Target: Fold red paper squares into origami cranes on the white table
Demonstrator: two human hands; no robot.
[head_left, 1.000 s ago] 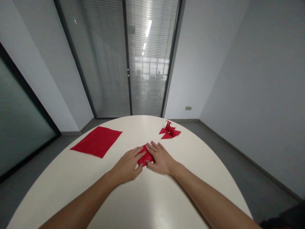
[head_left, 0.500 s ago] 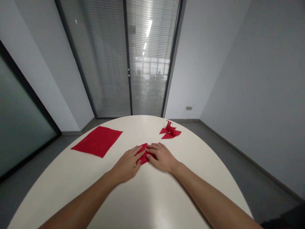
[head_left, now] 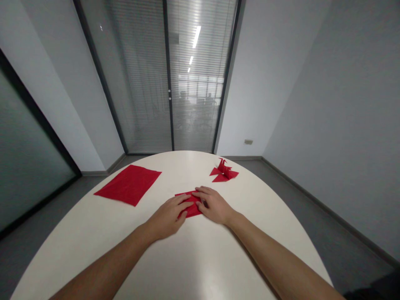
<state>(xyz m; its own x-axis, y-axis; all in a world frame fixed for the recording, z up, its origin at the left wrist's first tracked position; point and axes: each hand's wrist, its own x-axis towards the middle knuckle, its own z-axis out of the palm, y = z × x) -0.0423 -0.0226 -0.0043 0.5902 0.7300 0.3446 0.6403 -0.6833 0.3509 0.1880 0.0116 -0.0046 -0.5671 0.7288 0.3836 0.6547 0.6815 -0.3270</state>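
Left hand (head_left: 168, 216) lies flat and unclenched, fingers spread across the folded red paper (head_left: 194, 211) on the white desk (head_left: 187, 258)! Right hand (head_left: 216, 206) meets it from the other side, fingers slightly bent; whether they pinch a layer, I can't tell. Beyond, a red sheet (head_left: 129, 185) at left, folded red figures (head_left: 224, 171) at right!

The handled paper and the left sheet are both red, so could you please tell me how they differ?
The handled paper is partly covered by fingers; the left sheet lies uncovered. The handled paper looks smaller than the left sheet. Both are red and lie on the table.
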